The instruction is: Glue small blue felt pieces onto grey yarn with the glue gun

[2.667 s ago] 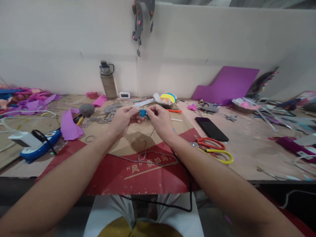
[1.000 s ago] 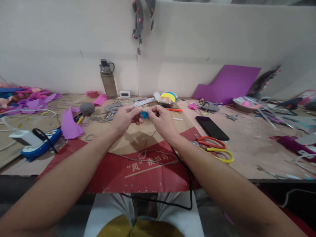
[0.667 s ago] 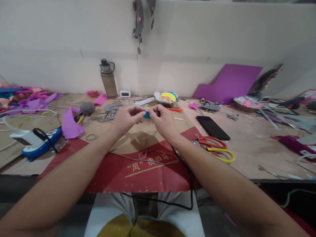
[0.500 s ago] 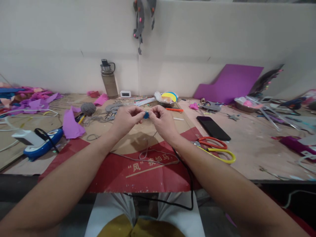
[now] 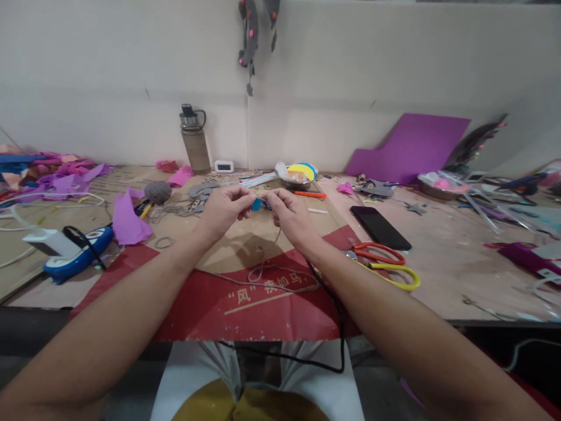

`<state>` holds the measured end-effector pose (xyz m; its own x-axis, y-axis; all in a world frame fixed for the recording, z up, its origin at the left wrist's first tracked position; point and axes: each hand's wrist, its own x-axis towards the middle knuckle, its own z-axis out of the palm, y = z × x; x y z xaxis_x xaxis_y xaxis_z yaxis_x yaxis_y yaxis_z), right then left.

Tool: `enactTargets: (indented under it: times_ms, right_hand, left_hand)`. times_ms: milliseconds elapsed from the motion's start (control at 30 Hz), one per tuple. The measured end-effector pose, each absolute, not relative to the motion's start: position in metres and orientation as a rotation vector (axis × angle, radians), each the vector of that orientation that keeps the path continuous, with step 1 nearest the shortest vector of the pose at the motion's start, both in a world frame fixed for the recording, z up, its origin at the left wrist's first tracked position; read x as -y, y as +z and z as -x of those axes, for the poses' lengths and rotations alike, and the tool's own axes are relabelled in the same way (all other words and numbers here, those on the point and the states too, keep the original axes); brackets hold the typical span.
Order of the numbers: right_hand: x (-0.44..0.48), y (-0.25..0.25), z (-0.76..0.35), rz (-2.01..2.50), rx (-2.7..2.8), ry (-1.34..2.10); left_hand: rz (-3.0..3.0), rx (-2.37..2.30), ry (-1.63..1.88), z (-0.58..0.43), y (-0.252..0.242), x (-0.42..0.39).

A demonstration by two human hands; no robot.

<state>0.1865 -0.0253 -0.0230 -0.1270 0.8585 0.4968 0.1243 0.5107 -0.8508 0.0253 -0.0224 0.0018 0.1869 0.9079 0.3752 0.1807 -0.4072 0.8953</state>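
Blue piece (image 5: 256, 203), too small for its material to be told, is held just above the far end of the red-and-brown cardboard sheet (image 5: 245, 304). Compared with half a second ago it has slid slightly toward the left hand and shows flatter and less round. Both hands stay in the same spot over the sheet, so the fingertip handling looks to be under way, not finished.

Off the sheet's left edge lies a purple felt scrap (image 5: 125, 221), with a grey yarn ball (image 5: 158, 191) beyond it. The left hand (image 5: 221, 210), above the sheet's far left part, is curled closed, thumb and forefinger pinching the blue piece by its left edge. The piece sits right at those fingertips, between the two hands. The right hand (image 5: 291, 217), above the sheet's far middle, grips the opposite edge the same way, its other fingers folded. A grey thread (image 5: 263, 266) drops from beneath the hands onto the sheet's red band. Off the sheet's right edge lie a black phone (image 5: 380, 227) and orange-handled scissors (image 5: 377, 252).
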Motion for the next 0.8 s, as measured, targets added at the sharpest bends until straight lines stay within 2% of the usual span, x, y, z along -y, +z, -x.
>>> enactTargets:
  times_ms: [400,667,800]
  right_hand:
    - [0.0284,-0.0186,-0.1858,0.966,1.59,0.721]
    - [0.029,-0.0152,-0.1883,1.009,1.539,0.698]
    - [0.0284,-0.0166,-0.1877,1.03,1.505,0.69]
  left_hand:
    - [-1.758,-1.038,1.226,-0.0255,0.0021,0.0232]
    - [-1.451,-0.889,1.136,-0.0289,0.0019,0.0203]
    - [-1.56,-0.901,1.183,-0.0292,-0.0001,0.0206]
